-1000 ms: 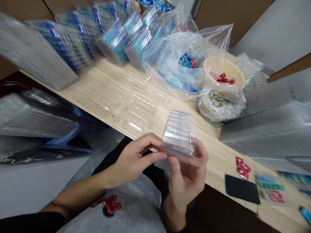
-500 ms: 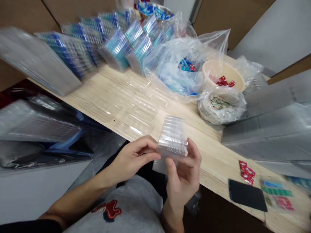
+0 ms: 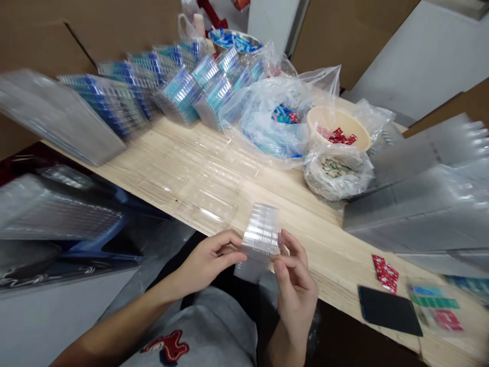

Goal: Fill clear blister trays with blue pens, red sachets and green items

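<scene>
tray stack lowered | pinched between both hands, left, right

both hands pinch a stack of clear plastic trays at table edge: left hand on its left side, right hand on its right. black phone w/ red packets right of right hand; bowl beyond.

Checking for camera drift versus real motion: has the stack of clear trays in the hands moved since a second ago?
Yes. The stack of clear trays has shifted left and toward the person along the table edge, farther from the black card.
</scene>
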{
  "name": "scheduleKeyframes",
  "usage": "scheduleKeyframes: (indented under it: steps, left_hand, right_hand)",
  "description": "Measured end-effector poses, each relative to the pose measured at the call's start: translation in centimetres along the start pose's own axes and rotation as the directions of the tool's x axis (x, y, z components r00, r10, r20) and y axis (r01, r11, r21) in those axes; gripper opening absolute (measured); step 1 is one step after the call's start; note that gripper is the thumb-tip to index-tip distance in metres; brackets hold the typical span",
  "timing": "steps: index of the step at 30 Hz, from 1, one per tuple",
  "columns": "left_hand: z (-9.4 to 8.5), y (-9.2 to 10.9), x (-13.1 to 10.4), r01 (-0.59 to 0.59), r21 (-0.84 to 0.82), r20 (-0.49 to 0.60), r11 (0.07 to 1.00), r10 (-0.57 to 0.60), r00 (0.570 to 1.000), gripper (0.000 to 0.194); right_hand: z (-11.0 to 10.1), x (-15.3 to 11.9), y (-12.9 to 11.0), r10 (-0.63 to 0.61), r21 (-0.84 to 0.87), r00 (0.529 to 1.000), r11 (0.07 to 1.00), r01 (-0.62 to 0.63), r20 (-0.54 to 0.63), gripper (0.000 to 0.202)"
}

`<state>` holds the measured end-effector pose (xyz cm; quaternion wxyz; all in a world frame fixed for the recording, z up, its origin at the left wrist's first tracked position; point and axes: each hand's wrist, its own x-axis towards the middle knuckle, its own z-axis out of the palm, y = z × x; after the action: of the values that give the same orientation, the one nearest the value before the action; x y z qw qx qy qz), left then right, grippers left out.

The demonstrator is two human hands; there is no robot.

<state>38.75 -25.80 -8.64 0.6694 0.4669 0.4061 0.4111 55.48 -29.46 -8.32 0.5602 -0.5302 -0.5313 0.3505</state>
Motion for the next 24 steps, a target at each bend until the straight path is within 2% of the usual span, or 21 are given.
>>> scheduleKeyframes:
  steps: [2,3,5,6,8,10,11,13,15,18,21,22,24]
  left_hand:
    - [-0.3,0.0,0.0,-0.002,-0.01,0.026,1.0,0.002,1.0,0.005]
    - [-0.5,0.0,-0.1,-0.004,-0.006,0.027,1.0,0.005,1.0,0.005]
    - [-1.1,-0.2,-0.2,-0.01,0.01,-0.009,1.0,0.01,1.0,0.005]
    - [-1.5,-0.3,-0.3,-0.014,0.016,-0.038,1.0,0.014,0.999,0.005]
    - [-2.3,-0.6,-0.6,-0.012,0.019,-0.076,1.0,0.013,0.997,0.006]
    - [-3.1,-0.8,-1.0,0.009,0.021,-0.064,1.0,-0.008,0.998,0.006]
    - [-3.4,-0.9,-1.2,0.026,0.024,-0.043,0.999,-0.025,0.999,0.006]
    - [-3.7,-1.0,-1.6,0.069,0.024,0.014,0.997,-0.069,0.998,0.006]
    - [-3.7,-1.0,-2.1,0.117,0.012,0.088,0.993,-0.117,0.989,0.005]
    - [-3.3,-1.0,-2.6,0.171,-0.004,0.178,0.985,-0.168,0.969,0.005]
    - [-3.2,-1.1,-2.9,0.196,-0.007,0.199,0.981,-0.191,0.961,0.005]
    - [-3.2,-1.1,-2.9,0.2,-0.009,0.196,0.98,-0.195,0.961,0.005]
    - [-3.2,-1.2,-2.9,0.203,-0.016,0.19,0.979,-0.197,0.962,0.006]
  right_hand:
    - [-0.5,0.0,0.0,0.037,0.018,0.998,0.999,-0.038,0.056,0.014]
    - [-0.8,0.0,0.0,0.051,0.033,0.998,0.998,-0.052,0.032,0.014]
    - [-1.5,0.2,0.2,0.06,0.101,0.988,0.994,-0.045,-0.146,0.014]
    - [-1.9,0.3,0.2,0.058,0.146,0.959,0.989,-0.018,-0.276,0.015]
    - [-3.0,0.9,0.3,0.064,0.225,0.856,0.972,0.062,-0.512,0.014]
    - [-4.0,1.9,0.6,0.091,0.292,0.772,0.948,0.126,-0.629,0.011]
    - [-4.4,2.4,0.9,0.11,0.326,0.748,0.934,0.148,-0.654,0.01]
    - [-4.7,3.8,2.0,0.159,0.409,0.735,0.896,0.173,-0.659,0.012]
    - [-4.3,5.1,3.9,0.223,0.483,0.743,0.862,0.152,-0.631,0.019]
    - [-3.1,6.7,7.5,0.409,0.567,0.764,0.821,-0.069,-0.498,0.035]
    - [-2.3,7.1,10.3,0.57,0.583,0.75,0.751,-0.31,-0.336,0.047]
    - [-2.2,6.8,10.7,0.581,0.557,0.739,0.758,-0.34,-0.339,0.05]
    - [-2.5,5.8,10.3,0.524,0.427,0.731,0.836,-0.344,-0.436,0.051]
